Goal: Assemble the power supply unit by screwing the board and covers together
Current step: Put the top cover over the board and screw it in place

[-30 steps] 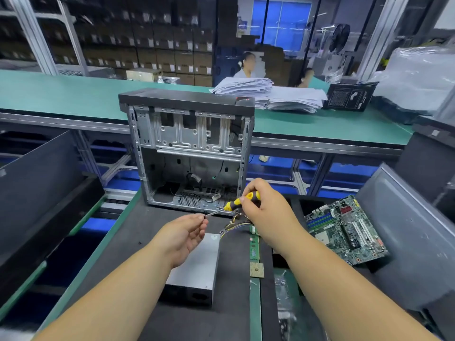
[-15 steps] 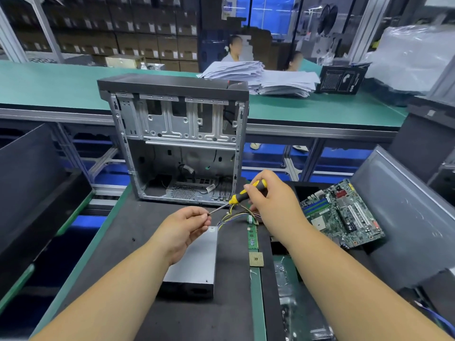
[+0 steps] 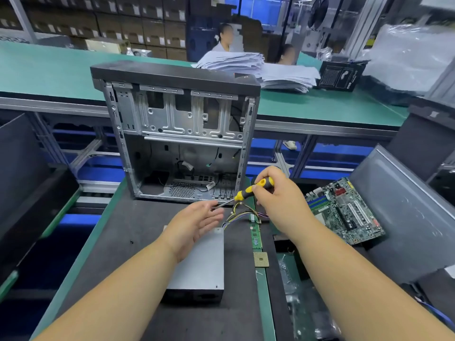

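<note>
Right now the open computer case [image 3: 177, 134] stands upright at the far edge of the dark work mat [image 3: 118, 232], its empty interior facing the person. To the right a motherboard [image 3: 344, 212] lies tilted against a grey panel [image 3: 406, 212]. Nearer, the grey power supply unit [image 3: 199, 269] lies flat on the mat, its coloured wire bundle [image 3: 243, 212] trailing toward the case. The left hand [image 3: 194, 225] hovers above the unit's far end; half a second ago its fingers were pinched together at the screwdriver's tip, and now they are spread and relaxed, holding nothing. That suggests a screw has just been seated on the tip, though none can be made out. The right hand [image 3: 278, 195] grips the yellow-and-black screwdriver [image 3: 251, 190], shaft angled down-left. Driving that screw into the unit looks like the next step.
</note>
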`<state>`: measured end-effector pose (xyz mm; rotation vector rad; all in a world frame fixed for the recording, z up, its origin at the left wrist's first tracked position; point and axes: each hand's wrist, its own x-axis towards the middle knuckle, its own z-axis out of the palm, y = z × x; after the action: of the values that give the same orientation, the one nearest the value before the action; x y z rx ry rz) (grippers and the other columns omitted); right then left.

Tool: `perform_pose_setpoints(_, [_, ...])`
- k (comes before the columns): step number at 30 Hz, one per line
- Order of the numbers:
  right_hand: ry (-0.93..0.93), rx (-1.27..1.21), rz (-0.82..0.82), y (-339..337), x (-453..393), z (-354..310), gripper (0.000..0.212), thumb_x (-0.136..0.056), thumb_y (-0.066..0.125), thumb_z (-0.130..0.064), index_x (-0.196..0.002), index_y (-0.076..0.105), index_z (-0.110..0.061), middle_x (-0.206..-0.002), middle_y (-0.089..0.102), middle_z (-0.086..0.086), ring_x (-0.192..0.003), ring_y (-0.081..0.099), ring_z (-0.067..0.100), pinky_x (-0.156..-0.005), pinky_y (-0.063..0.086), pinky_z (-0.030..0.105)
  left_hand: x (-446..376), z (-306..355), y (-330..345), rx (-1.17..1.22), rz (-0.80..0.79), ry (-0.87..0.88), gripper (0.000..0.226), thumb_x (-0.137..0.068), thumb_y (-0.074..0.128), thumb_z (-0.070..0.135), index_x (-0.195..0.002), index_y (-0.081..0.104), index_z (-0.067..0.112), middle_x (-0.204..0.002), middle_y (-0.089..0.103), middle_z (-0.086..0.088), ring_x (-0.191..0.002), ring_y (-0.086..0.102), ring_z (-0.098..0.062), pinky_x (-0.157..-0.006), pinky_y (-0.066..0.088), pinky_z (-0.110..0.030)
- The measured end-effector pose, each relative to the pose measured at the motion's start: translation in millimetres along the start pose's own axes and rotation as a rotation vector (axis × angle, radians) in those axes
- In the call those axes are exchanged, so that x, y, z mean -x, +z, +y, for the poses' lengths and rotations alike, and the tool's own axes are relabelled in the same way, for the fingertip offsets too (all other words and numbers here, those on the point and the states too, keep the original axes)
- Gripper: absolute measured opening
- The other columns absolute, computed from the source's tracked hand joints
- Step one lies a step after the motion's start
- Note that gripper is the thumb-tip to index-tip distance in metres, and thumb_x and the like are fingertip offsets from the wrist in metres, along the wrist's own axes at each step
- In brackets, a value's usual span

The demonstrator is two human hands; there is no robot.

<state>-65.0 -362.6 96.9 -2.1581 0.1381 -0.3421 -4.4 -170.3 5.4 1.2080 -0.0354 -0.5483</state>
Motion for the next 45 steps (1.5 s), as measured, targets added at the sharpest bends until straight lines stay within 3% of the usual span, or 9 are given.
perform_pose_setpoints(6, [-0.030,0.343,-0.126,12,-8,-2,0.014,-0.090,0.053,-0.025,-0.084,0.043,-0.031,-0.075,0.063,-0.001,-0.062,0.056,0.020,-0.054,0.045,0.037,-21,-24,-17,-1.135,-0.001,0.239,0.033,-0.088,0.055,0.008,-0.115,0.065,0.023,-0.117,0.061,0.005,-0.114,0.052,-0.015,-0.102,0.039,-0.027])
perform_pose_setpoints(8, [-0.041,0.410,-0.171,20,-11,-4,0.013,-0.090,0.053,-0.024,-0.085,0.043,-0.030,-0.076,0.061,-0.003,-0.067,0.057,0.019,-0.056,0.046,0.038,-25,-29,-18,-1.303,-0.062,0.292,0.030,-0.080,0.062,0.016,-0.109,0.065,0.024,-0.109,0.059,0.006,-0.109,0.050,-0.018,-0.100,0.040,-0.031])
perform_pose_setpoints(13, [-0.065,0.479,-0.237,33,-22,-5,0.009,-0.090,0.054,-0.022,-0.091,0.045,-0.024,-0.075,0.056,-0.004,-0.066,0.054,0.018,-0.055,0.041,0.035,-27,-36,-20,-1.275,0.004,0.385,0.020,-0.076,0.069,0.035,-0.093,0.059,0.028,-0.093,0.053,0.011,-0.097,0.048,-0.015,-0.088,0.041,-0.027])
perform_pose_setpoints(21, [-0.074,0.541,-0.317,38,-33,-8,0.009,-0.090,0.056,-0.022,-0.092,0.047,-0.022,-0.073,0.053,-0.004,-0.061,0.049,0.018,-0.055,0.042,0.036,-30,-38,-23,-1.237,-0.007,0.421,0.016,-0.079,0.070,0.034,-0.089,0.059,0.030,-0.092,0.053,0.012,-0.094,0.047,-0.011,-0.084,0.039,-0.023])
perform_pose_setpoints(32, [-0.153,0.694,-0.572,35,-52,-32,0.009,-0.095,0.056,-0.018,-0.103,0.053,-0.021,-0.094,0.058,-0.001,-0.084,0.055,0.022,-0.069,0.045,0.036,-33,-39,-23,-1.220,0.017,0.418,0.012,-0.081,0.070,0.033,-0.087,0.060,0.029,-0.090,0.054,0.013,-0.094,0.048,-0.010,-0.083,0.039,-0.021])
perform_pose_setpoints(35, [-0.181,0.875,-0.529,37,-60,-37,0.019,-0.092,0.063,-0.036,-0.091,0.053,-0.020,-0.081,0.052,-0.003,-0.075,0.050,0.020,-0.056,0.039,0.032,-32,-40,-23,-1.217,0.019,0.417,0.011,-0.082,0.069,0.033,-0.086,0.059,0.031,-0.089,0.053,0.015,-0.094,0.047,-0.008,-0.083,0.039,-0.021])
perform_pose_setpoints(39, [-0.198,1.151,-0.388,51,-65,-30,0.040,-0.097,0.045,-0.048,-0.069,0.044,-0.019,-0.067,0.045,-0.002,-0.060,0.044,0.019,-0.048,0.028,0.027,-31,-39,-23,-1.212,0.019,0.419,0.010,-0.082,0.069,0.033,-0.086,0.060,0.032,-0.090,0.054,0.013,-0.094,0.048,-0.008,-0.084,0.041,-0.022])
perform_pose_setpoints(41, [-0.179,1.111,-0.356,54,-64,-24,0.040,-0.098,0.039,-0.047,-0.070,0.048,-0.019,-0.068,0.048,-0.002,-0.062,0.046,0.018,-0.049,0.029,0.027,-31,-39,-23,-1.213,0.019,0.422,0.010,-0.082,0.069,0.033,-0.086,0.059,0.032,-0.090,0.055,0.013,-0.095,0.048,-0.008,-0.085,0.041,-0.022])
perform_pose_setpoints(45, [-0.168,0.734,-0.483,46,-61,-25,0.009,-0.089,0.050,-0.032,-0.092,0.052,-0.024,-0.084,0.053,-0.008,-0.071,0.049,0.010,-0.052,0.029,0.028,-32,-40,-23,-1.216,0.021,0.434,0.011,-0.082,0.069,0.032,-0.089,0.062,0.027,-0.093,0.057,0.010,-0.096,0.049,-0.011,-0.088,0.042,-0.026])
